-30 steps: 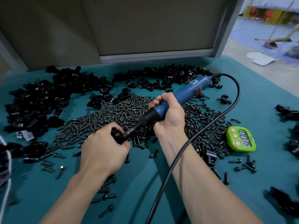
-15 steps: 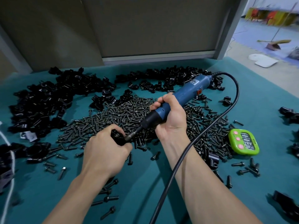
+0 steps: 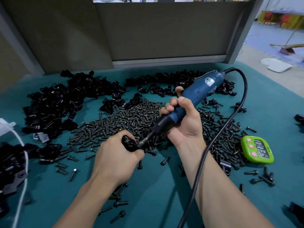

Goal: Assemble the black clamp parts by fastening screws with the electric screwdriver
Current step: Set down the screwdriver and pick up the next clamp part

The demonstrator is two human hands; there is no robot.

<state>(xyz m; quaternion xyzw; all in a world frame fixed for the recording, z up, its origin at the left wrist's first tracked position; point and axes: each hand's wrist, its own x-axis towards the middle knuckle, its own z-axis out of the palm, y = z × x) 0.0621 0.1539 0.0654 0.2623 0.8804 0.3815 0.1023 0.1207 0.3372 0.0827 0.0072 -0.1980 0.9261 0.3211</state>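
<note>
Fastening now: my left hand [image 3: 115, 155] grips black plastic clamp [image 3: 129, 143], right hand [image 3: 184, 122] grips blue corded screwdriver [image 3: 200, 89]; bit [image 3: 144, 141] probably seated, next hold it square.

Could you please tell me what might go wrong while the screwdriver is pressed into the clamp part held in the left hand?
1. The bit of the electric screwdriver meets the clamp part right beside the left hand; a slip could jab its fingers.
2. The cord runs along the right forearm and could tug the tool off line in the right hand.
3. The cord also crosses the loose screws and might sweep some away.
</note>
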